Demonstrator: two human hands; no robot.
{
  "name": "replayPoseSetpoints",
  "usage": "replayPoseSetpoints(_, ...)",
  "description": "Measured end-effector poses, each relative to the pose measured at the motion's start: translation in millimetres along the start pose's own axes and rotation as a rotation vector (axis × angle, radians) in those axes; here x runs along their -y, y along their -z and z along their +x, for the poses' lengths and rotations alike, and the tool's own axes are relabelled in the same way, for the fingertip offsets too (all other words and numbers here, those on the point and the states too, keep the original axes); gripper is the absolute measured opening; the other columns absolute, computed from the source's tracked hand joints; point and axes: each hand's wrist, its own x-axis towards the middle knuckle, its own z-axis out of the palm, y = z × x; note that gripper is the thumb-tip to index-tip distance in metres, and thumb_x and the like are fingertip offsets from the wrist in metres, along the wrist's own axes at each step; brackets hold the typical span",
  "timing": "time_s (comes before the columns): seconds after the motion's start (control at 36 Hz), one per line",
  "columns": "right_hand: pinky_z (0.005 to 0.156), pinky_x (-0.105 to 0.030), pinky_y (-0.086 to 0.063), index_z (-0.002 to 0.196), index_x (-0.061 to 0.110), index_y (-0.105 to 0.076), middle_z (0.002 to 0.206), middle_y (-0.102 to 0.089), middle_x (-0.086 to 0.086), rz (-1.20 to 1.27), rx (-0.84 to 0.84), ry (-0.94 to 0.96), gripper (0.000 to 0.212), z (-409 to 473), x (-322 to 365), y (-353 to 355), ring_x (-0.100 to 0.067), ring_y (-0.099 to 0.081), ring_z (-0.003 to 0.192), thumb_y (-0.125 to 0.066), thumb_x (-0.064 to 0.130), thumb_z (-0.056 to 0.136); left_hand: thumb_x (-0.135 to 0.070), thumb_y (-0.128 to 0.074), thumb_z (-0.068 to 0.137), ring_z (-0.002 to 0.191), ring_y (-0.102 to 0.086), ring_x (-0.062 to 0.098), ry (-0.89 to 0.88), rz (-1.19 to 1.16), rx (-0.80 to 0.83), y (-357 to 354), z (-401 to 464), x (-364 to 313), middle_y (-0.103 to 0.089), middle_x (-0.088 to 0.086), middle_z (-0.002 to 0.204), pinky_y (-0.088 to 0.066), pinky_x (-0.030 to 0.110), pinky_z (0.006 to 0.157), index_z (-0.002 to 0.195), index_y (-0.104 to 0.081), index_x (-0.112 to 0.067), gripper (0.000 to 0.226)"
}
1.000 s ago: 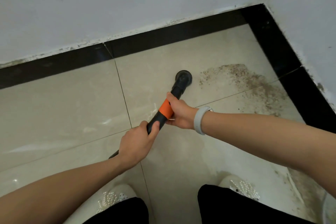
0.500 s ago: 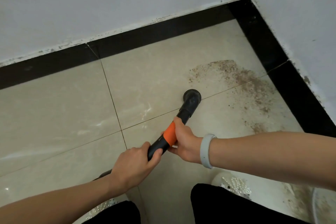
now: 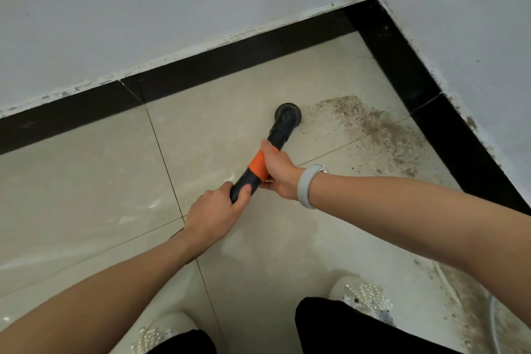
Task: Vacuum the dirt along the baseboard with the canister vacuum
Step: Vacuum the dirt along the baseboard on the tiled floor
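Head view: left hand [image 3: 214,214] and right hand [image 3: 277,171] clench the vacuum wand [image 3: 260,165]; its nozzle [image 3: 287,116] touches the dirt patch [image 3: 370,126] edge, near the floor's baseboard [image 3: 218,64] corner.

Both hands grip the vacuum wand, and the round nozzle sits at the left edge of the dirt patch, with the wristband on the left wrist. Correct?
Not quite. The head view shows the wristband on the right wrist. Otherwise correct: left hand and right hand grip the wand, and the nozzle sits at the dirt patch's left edge.
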Motion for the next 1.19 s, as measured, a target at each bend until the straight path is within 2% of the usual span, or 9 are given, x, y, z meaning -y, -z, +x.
replayPoseSetpoints(0.08,0.067,-0.034,-0.054,0.110,0.013,-0.044,0.120,-0.061,-0.017,0.007,-0.031,0.019,0.037,7.0,6.8,4.3,-0.030,-0.062,0.102,-0.036,0.048,0.101,-0.055,-0.034,0.095,0.065,-0.053,0.024,-0.007,-0.008,0.005,0.4,10.0,-8.8,-0.055,0.002,0.068,-0.034,0.032,0.055,0.071,-0.041,-0.021,0.042)
replayPoseSetpoints(0.25,0.082,-0.042,-0.056,0.091,0.018,-0.043,0.119,-0.061,-0.017,0.080,-0.071,0.017,0.032,11.0,12.1,23.6,-0.031,-0.062,0.106,-0.036,0.048,0.101,-0.057,-0.034,0.094,0.067,-0.055,0.025,-0.038,0.013,0.043,-0.8,21.4,-26.5,-0.056,0.003,0.070,-0.039,0.032,0.058,0.072,-0.044,-0.020,0.044)
replayPoseSetpoints(0.42,0.074,-0.038,-0.055,0.118,0.012,-0.043,0.123,-0.060,-0.018,0.121,-0.114,-0.005,0.041,15.3,-0.5,53.1,-0.031,-0.062,0.106,-0.038,0.048,0.100,-0.055,-0.035,0.094,0.063,-0.050,0.022,-0.106,0.080,0.071,-14.2,18.9,-43.9,-0.051,-0.001,0.066,-0.033,0.032,0.055,0.073,-0.041,-0.020,0.041)
replayPoseSetpoints(0.58,0.069,-0.038,-0.055,0.130,0.009,-0.042,0.126,-0.058,-0.017,0.177,-0.132,0.027,0.050,23.9,23.1,75.3,-0.032,-0.062,0.107,-0.041,0.048,0.099,-0.059,-0.034,0.093,0.069,-0.054,0.026,-0.139,0.059,0.081,-12.9,43.1,-68.9,-0.053,0.001,0.069,-0.038,0.032,0.059,0.071,-0.042,-0.021,0.045)
replayPoseSetpoints(0.75,0.079,-0.042,-0.055,0.123,0.010,-0.044,0.127,-0.058,-0.017,0.214,-0.148,0.074,0.045,29.9,54.7,99.0,-0.030,-0.061,0.102,-0.042,0.048,0.099,-0.062,-0.033,0.094,0.065,-0.052,0.021,-0.163,0.038,0.096,-11.9,68.1,-107.4,-0.053,0.000,0.070,-0.038,0.032,0.059,0.074,-0.044,-0.019,0.048)
replayPoseSetpoints(0.83,0.069,-0.039,-0.054,0.129,0.009,-0.043,0.122,-0.059,-0.016,0.230,-0.187,0.062,0.048,28.6,54.7,111.7,-0.029,-0.060,0.098,-0.040,0.048,0.100,-0.062,-0.034,0.094,0.061,-0.049,0.017,-0.188,0.058,0.118,-17.2,71.2,-118.4,-0.052,-0.002,0.069,-0.036,0.031,0.057,0.071,-0.042,-0.021,0.047)
replayPoseSetpoints(1.0,0.059,-0.036,-0.051,0.124,0.012,-0.044,0.115,-0.059,-0.014,0.287,-0.247,0.036,0.044,27.4,41.8,137.7,-0.024,-0.061,0.084,-0.041,0.048,0.099,-0.063,-0.036,0.093,0.072,-0.058,0.028,-0.245,0.046,0.172,-34.0,68.4,-130.7,-0.053,0.000,0.070,-0.041,0.032,0.062,0.069,-0.040,-0.022,0.048)
replayPoseSetpoints(1.11,0.057,-0.035,-0.051,0.132,0.009,-0.043,0.120,-0.060,-0.017,0.296,-0.294,0.037,0.051,31.2,33.3,145.3,-0.025,-0.062,0.084,-0.042,0.049,0.099,-0.063,-0.036,0.093,0.073,-0.058,0.028,-0.264,0.048,0.176,-39.6,65.0,-134.1,-0.054,0.001,0.070,-0.041,0.032,0.062,0.068,-0.039,-0.022,0.048)
replayPoseSetpoints(1.19,0.062,-0.037,-0.052,0.122,0.010,-0.046,0.106,-0.061,-0.013,0.336,-0.316,0.037,0.043,31.1,31.3,146.5,-0.024,-0.060,0.080,-0.041,0.047,0.100,-0.063,-0.037,0.092,0.068,-0.055,0.026,-0.278,0.041,0.187,-38.3,66.4,-135.1,-0.054,0.001,0.069,-0.039,0.031,0.058,0.067,-0.040,-0.022,0.048)
